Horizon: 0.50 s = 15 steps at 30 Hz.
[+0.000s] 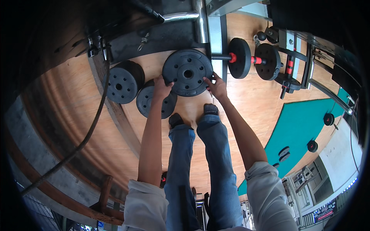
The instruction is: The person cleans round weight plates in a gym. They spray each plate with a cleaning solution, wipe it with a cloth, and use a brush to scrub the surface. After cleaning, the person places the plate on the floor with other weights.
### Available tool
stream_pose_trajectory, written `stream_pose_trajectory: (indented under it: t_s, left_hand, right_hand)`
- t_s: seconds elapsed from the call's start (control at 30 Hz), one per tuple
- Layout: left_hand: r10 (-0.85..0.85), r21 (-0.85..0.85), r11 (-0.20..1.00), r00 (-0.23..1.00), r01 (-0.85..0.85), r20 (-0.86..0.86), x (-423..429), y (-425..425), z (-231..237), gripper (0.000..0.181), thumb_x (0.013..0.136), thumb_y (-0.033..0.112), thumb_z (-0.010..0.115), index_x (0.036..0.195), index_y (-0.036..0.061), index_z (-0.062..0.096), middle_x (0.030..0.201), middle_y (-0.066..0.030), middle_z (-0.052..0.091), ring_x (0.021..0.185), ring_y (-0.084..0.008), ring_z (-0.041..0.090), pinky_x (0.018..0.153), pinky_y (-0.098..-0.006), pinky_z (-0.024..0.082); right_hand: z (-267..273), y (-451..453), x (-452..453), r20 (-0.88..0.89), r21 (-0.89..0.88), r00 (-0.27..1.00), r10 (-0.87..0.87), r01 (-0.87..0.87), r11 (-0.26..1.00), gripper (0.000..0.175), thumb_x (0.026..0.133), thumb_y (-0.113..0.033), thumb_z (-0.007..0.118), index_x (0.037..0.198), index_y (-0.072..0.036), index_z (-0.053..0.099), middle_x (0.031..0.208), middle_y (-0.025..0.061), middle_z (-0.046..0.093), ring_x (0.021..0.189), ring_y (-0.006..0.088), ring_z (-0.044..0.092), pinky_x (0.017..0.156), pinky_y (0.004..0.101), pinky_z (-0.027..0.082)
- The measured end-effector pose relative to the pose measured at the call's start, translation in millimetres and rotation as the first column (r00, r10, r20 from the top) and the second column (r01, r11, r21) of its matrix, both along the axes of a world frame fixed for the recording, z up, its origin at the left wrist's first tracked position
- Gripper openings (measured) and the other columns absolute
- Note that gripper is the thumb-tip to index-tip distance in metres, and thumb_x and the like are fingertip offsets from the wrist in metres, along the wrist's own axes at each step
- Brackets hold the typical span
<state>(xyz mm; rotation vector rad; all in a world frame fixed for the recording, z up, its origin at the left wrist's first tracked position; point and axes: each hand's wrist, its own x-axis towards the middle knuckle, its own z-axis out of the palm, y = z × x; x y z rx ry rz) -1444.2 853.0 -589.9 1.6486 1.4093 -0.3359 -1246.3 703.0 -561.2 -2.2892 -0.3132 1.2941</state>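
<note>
A round black weight plate (pixel 199 82) with a centre hole and a ring of smaller holes is gripped at its rim by both hands. My left hand (pixel 162 87) holds its left edge, thumb toward the face. On the right edge, my right hand (pixel 216 85) has its fingers around the rim, one fingertip on the face. Partly behind my left hand and forearm lies another black plate stack (pixel 144 99). Farther left sits a thicker stack of black plates (pixel 124 86). Whether the gripped plate touches anything beneath it, I cannot tell.
Right of the plate, dumbbells with red collars (pixel 240 57) rest near a white steel frame (pixel 216 31). A dark cable (pixel 95 124) hangs at left above a wooden beam (pixel 121 130). A teal mat (pixel 294 124) with small dumbbells lies on the wooden floor (pixel 251 101).
</note>
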Motion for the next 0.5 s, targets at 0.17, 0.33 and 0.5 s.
stream_pose_trajectory:
  t_s: [0.17,0.33,0.5]
  left_hand:
    - [-0.016,-0.061,0.998,0.999,0.019,0.051,1.1,4.7,-0.2,0.052,0.079,0.015,0.072,0.123,-0.0004,0.050,0.118,-0.0244,0.053,0.113,-0.0400,0.052,0.094,-0.0434,0.045]
    - [-0.067,-0.106,0.993,0.996,0.061,-0.051,8.7,1.1,13.0,0.064,0.082,0.015,0.069,0.132,-0.0053,0.035,0.136,-0.0260,0.035,0.127,-0.0413,0.039,0.106,-0.0417,0.037]
    - [-0.031,-0.128,0.991,0.998,0.025,-0.047,13.4,4.5,19.7,0.067,0.082,0.014,0.068,0.135,-0.0051,0.033,0.138,-0.0258,0.033,0.128,-0.0408,0.038,0.107,-0.0415,0.036]
  right_hand:
    - [-8.5,-0.4,-3.7,0.068,-0.074,0.996,0.060,-0.055,0.996,0.059,0.083,-0.040,0.067,0.124,0.001,0.053,0.090,0.0191,0.067,0.073,0.0272,0.068,0.073,0.0373,0.052]
    - [-20.2,-2.1,-1.9,0.110,-0.134,0.989,0.101,-0.086,0.987,0.056,0.083,-0.034,0.066,0.127,-0.003,0.052,0.095,0.0195,0.066,0.093,0.0336,0.064,0.083,0.0412,0.050]
    - [-14.4,-0.7,-4.0,0.168,-0.161,0.973,0.159,-0.132,0.978,0.054,0.083,-0.034,0.065,0.127,-0.004,0.053,0.102,0.0187,0.063,0.096,0.0348,0.062,0.084,0.0426,0.049]
